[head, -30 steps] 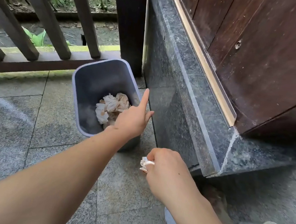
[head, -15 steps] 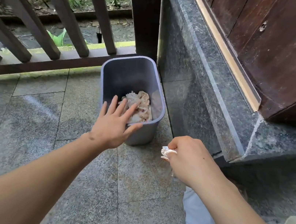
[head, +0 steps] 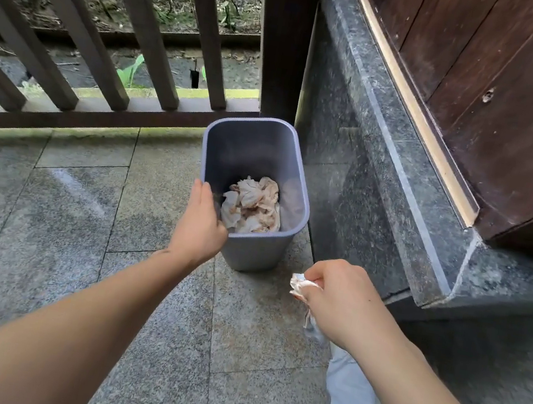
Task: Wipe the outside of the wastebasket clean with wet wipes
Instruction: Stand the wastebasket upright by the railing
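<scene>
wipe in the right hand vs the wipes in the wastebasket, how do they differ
The wipe is one small wad pinched in the right hand, outside the wastebasket; the used wipes are a larger loose heap lying inside it. Both are crumpled, white and brown-stained.

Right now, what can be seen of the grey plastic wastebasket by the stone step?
The grey-blue plastic wastebasket is rectangular with rounded corners and a rolled rim, lidless, narrowing toward its base. It stands upright on the paved floor, close beside the dark stone step and just before the wooden railing. Crumpled, brown-stained wipes lie heaped inside. The left hand grips its near left rim; the right hand, holding a balled wipe, stays clear of it.
</scene>
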`<state>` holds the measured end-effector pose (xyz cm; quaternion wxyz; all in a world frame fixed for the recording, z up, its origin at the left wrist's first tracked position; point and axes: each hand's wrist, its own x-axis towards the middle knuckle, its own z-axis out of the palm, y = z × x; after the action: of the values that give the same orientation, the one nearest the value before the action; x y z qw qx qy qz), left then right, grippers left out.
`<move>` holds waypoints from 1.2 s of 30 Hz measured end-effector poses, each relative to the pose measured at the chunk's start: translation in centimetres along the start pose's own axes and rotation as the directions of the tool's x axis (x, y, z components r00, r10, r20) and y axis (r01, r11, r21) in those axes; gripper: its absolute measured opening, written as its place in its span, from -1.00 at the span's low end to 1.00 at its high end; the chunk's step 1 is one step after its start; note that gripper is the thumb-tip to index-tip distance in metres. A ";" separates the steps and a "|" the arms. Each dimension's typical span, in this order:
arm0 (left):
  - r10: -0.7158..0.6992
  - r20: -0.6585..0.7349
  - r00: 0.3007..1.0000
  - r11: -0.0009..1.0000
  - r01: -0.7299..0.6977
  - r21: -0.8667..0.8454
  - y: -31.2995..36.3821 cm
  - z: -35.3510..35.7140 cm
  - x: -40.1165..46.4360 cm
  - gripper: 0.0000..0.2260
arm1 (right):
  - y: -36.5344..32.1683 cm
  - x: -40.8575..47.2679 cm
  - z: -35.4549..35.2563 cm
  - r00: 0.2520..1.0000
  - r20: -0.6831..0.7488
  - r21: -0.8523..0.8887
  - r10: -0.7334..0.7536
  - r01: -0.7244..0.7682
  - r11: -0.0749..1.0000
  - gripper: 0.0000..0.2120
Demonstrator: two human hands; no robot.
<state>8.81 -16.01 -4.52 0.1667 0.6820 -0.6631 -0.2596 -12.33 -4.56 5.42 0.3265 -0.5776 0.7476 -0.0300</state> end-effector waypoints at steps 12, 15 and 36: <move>0.018 0.011 1.000 0.992 -0.019 0.128 0.6 0.9 -1.2 -0.47 | -0.7 0.3 0.1 0.999 -0.035 -0.008 -0.008 0.008 1.000 -0.87; 0.011 0.019 1.000 0.996 -0.013 0.086 1.1 1.5 -1.9 -0.45 | -1.1 0.5 0.2 0.999 -0.041 0.007 -0.009 0.010 1.000 -0.85; 0.215 -0.108 0.971 0.966 -0.195 0.170 -1.5 3.0 -2.3 -0.40 | -4.1 11.2 5.6 0.877 -0.322 0.091 -0.357 0.404 0.910 -0.52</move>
<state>8.39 -13.32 -7.50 0.1794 0.6355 -0.7370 -0.1442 -7.24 -13.99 -2.33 0.2419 -0.6750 0.6549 -0.2387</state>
